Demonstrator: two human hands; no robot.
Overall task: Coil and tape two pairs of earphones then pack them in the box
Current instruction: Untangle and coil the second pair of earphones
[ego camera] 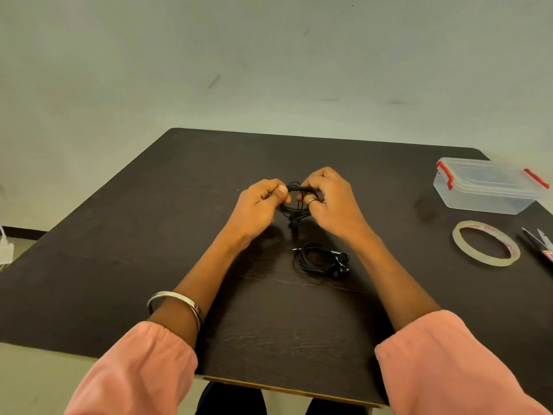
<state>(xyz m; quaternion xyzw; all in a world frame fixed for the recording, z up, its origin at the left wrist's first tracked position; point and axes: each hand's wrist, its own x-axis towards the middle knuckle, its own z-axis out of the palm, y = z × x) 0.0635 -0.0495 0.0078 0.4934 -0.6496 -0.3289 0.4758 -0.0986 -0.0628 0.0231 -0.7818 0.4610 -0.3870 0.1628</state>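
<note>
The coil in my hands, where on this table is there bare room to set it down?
The widest bare stretch of table lies left of the left hand. The far strip beyond both hands is bare too. The right side is crowded: box, tape roll, scissors. The other earphone coil lies just below the right hand.

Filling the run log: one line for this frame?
both hands coiling earphones | second pair on table | box closed
</note>
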